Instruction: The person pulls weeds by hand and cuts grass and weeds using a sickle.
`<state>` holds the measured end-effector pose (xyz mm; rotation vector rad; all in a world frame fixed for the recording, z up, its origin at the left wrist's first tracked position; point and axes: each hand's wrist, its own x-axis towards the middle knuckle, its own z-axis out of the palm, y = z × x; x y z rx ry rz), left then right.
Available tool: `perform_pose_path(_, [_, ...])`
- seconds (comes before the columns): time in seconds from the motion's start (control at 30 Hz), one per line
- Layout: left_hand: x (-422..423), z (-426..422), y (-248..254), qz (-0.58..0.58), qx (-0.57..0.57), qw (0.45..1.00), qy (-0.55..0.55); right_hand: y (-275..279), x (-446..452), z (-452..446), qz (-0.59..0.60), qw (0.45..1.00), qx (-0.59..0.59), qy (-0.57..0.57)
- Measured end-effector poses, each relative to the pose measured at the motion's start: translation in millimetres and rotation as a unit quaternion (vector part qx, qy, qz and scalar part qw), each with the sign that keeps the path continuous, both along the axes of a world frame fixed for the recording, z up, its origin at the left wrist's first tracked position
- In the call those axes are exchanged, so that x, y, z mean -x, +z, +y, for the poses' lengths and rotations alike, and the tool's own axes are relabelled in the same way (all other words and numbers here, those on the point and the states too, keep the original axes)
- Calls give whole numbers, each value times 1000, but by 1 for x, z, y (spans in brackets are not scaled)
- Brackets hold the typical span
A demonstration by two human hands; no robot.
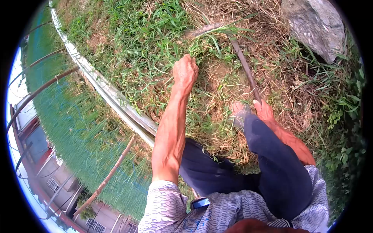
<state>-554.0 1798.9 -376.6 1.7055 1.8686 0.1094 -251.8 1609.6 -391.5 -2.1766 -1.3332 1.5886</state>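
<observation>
My right hand [264,111] is closed round the lower end of the long, dark handle of a sickle [244,64]. The sickle's curved blade lies at the top of the handle, partly among green grass blades. Left of the handle, my left hand [185,72] is a closed fist low over the grass [155,50]. Green stems stick out by its knuckles, and the fingers' undersides are hidden. Dry, straw-coloured grass and a patch of bare soil [219,72] lie between the two hands.
A large grey rock [316,27] sits at upper right. Along the left runs a pale rail or rolled sheet [101,85], with green netting [77,128] and curved poles beyond it. My foot [240,110] is beside my right hand. Leafy plants [342,155] grow at the right edge.
</observation>
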Motion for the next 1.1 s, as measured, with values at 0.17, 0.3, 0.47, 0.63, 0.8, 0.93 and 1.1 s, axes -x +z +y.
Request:
perform_pose_path(0.17, [-8,0,-20,15,-41,999,-9,-12,0,71,37,988,-53,-138])
perform_pose_path(0.3, [-3,-2,-13,3,-34,999,-7,-13,-10,20,-85,996,0,-15])
perform_pose_path(0.47, [10,-16,-7,8,-68,997,-35,-27,-6,-6,-29,999,-45,1])
perform_pose_path(0.63, [3,-18,-10,48,-32,997,-42,-15,-12,62,10,992,-72,-105])
perform_pose_path(0.8, [13,-10,1,46,-32,997,-62,-11,-13,-16,-35,998,-49,-9])
perform_pose_path(0.93, [11,0,8,113,-30,984,-135,-7,-12,5,-12,996,-56,-63])
perform_pose_path(1.1, [-12,31,26,164,-108,972,-131,-9,-15,43,-28,985,-98,-138])
